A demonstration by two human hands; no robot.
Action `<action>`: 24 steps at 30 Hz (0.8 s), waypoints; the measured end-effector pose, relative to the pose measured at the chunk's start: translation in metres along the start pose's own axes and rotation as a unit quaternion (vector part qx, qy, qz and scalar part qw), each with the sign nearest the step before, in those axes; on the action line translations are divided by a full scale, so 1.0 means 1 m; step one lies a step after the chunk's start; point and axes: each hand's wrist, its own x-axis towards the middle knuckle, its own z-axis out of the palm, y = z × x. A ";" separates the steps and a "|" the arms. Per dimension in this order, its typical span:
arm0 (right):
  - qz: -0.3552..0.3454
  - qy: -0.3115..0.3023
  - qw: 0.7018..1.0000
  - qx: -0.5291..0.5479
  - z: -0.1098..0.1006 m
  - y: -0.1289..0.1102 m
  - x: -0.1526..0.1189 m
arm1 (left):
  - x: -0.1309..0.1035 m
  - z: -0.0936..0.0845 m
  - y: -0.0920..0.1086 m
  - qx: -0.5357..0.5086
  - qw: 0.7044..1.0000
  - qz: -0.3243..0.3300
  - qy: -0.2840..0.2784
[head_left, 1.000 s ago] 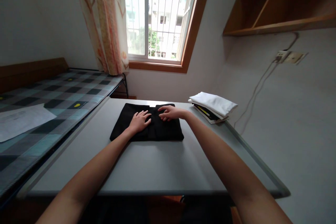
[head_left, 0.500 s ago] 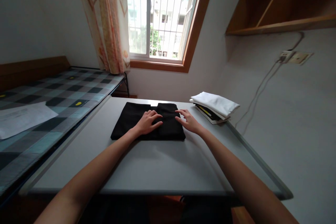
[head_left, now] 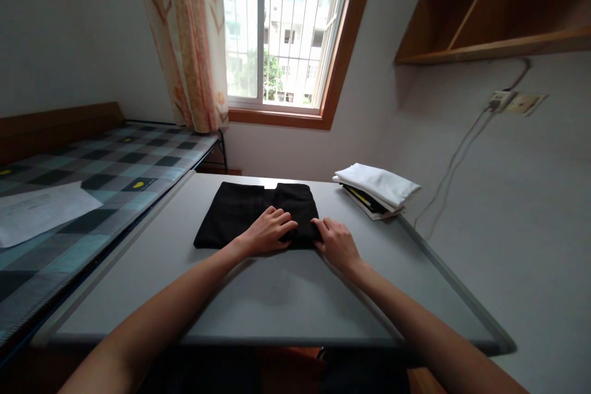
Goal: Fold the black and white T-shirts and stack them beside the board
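A folded black cloth (head_left: 235, 212) lies flat on the pale table (head_left: 277, 301), its two folded parts meeting right of its middle. My left hand (head_left: 271, 231) rests over the cloth's near edge, fingers a little bent and apart, thumb pointing right. At the cloth's right edge is my right hand (head_left: 336, 243), with the thumb at the near right corner and the fingertips on top, closed on that edge.
A stack of folded cloths, white on top (head_left: 378, 183), sits at the table's back right corner. Left of the table is a bed with a checked cover (head_left: 157, 163) and a paper sheet (head_left: 46, 212). A wooden shelf (head_left: 489, 49) and cables hang on the right wall.
Both hands have moved nearer to the table's front edge, the left also slightly right. My right hand has closed on the cloth's right edge.
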 end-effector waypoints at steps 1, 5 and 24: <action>-0.005 -0.012 1.000 -0.016 -0.001 -0.003 0.000 | 0.000 0.000 0.000 0.009 1.000 -0.002 -0.007; -0.033 -0.072 0.995 -0.065 -0.010 -0.015 0.002 | 0.001 0.000 -0.002 0.017 0.999 0.004 -0.040; 0.061 -0.130 0.984 0.102 0.028 0.014 0.181 | -0.002 0.005 -0.002 -0.058 0.996 0.003 -0.075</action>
